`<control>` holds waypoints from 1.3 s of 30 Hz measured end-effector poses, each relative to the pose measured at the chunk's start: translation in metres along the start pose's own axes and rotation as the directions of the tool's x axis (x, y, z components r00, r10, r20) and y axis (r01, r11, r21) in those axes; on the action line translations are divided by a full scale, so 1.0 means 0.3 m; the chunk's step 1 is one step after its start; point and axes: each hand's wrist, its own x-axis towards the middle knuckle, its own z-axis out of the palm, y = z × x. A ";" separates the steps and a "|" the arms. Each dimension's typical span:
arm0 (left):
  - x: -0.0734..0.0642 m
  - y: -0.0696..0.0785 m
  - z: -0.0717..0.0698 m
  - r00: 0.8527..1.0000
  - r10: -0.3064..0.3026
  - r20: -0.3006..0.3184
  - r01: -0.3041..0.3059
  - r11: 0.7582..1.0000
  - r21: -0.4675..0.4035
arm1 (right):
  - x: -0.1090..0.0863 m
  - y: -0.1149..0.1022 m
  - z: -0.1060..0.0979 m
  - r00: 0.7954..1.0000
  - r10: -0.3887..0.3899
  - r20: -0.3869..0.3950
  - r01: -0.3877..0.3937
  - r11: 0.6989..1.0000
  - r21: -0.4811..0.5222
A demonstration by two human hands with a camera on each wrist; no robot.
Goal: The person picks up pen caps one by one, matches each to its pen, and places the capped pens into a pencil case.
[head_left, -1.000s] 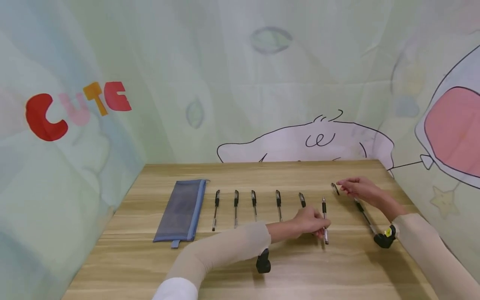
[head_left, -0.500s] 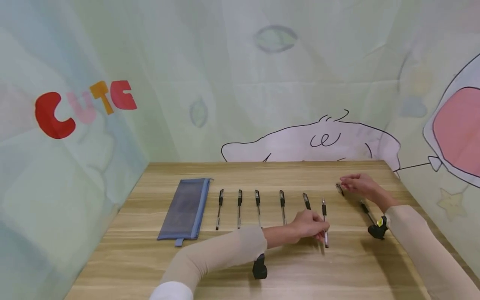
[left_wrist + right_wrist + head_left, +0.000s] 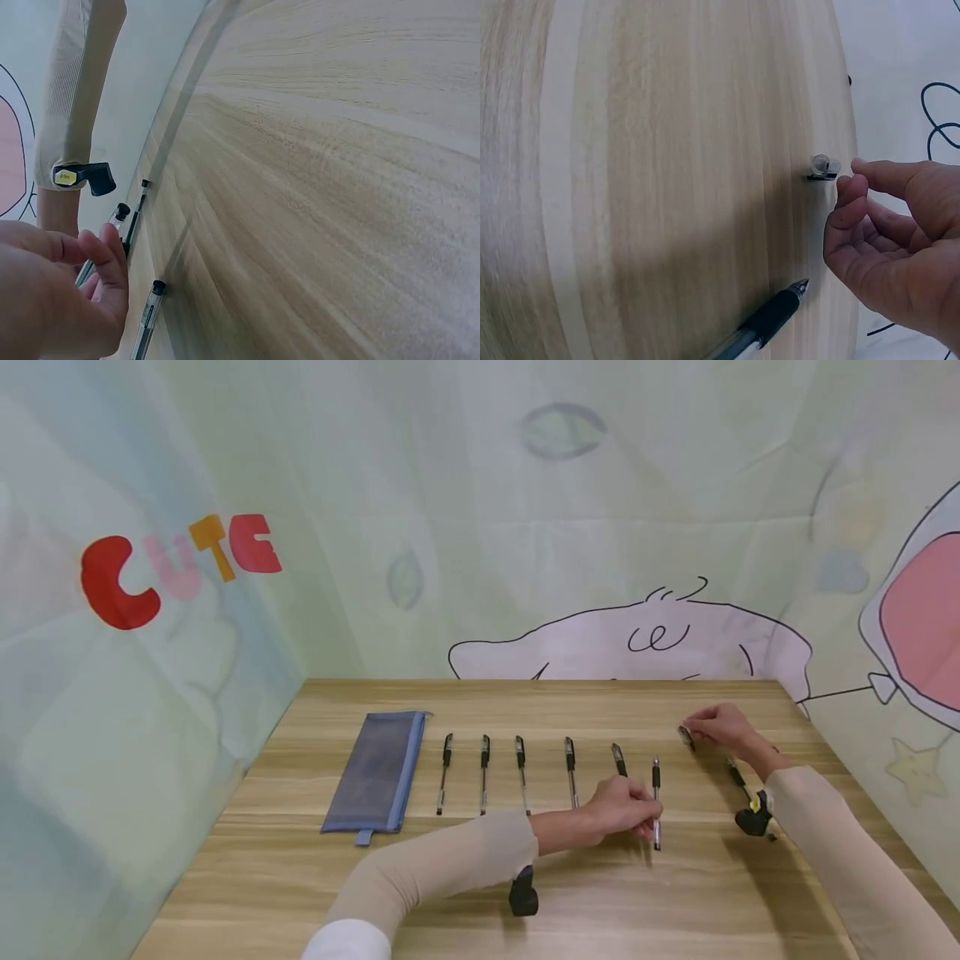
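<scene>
My left hand (image 3: pixel 622 806) pinches an uncapped gel pen (image 3: pixel 656 777) near its clear rear end, with the tip pointing away from me. In the left wrist view that pen's black end (image 3: pixel 121 211) sticks out past the fingers. A loose pen cap (image 3: pixel 686 737) lies on the table toward the back right. Right at the cap is my right hand (image 3: pixel 723 729), thumb and index finger slightly apart. The right wrist view shows the clear cap (image 3: pixel 823 166) just beyond those fingertips. Below that hand lies another uncapped pen (image 3: pixel 772 311).
Several capped pens (image 3: pixel 484 772) lie in a row across the wooden table (image 3: pixel 585 902), one partly hidden behind my left hand. A blue-grey mesh pencil case (image 3: pixel 371 772) lies flat at the left. Printed cloth (image 3: pixel 360 527) stands behind the table.
The right hand's fingertips have come down closer to the cap. The left hand keeps its pinch on the pen, nearly in place. The head view has shifted slightly.
</scene>
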 end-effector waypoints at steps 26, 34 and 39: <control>0.011 0.013 -0.006 1.000 -0.022 0.003 0.022 0.998 -0.053 | -0.006 -0.010 0.024 0.991 0.070 0.113 -0.097 0.963 0.252; 0.016 0.010 -0.021 0.999 -0.028 0.020 0.029 0.998 -0.064 | -0.031 -0.071 0.041 0.977 -0.024 0.214 -0.102 0.824 0.558; 0.020 0.017 -0.028 0.999 -0.038 0.014 0.039 0.996 -0.078 | -0.048 -0.107 0.041 0.969 -0.068 0.240 -0.084 0.816 0.571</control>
